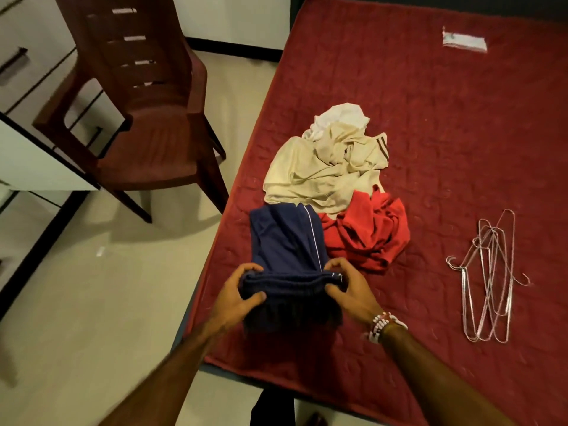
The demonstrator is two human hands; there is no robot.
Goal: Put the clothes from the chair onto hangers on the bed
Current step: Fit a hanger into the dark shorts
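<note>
My left hand (242, 292) and right hand (344, 285) each pinch an end of the navy shorts' (285, 241) waistband at the bed's (461, 133) near edge. Soft, light, floppy cloth; that ribbed band looks the firmest hold. Wire hangers (488, 272) lie at three o'clock.

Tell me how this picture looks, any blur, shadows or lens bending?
Head view: dim, warm indoor light; the chair casts a soft shadow on the floor; wide-angle bending slightly curves the bed edge; the left forearm looks motion-smeared; the wire hangers and navy garment look sharp.
</note>
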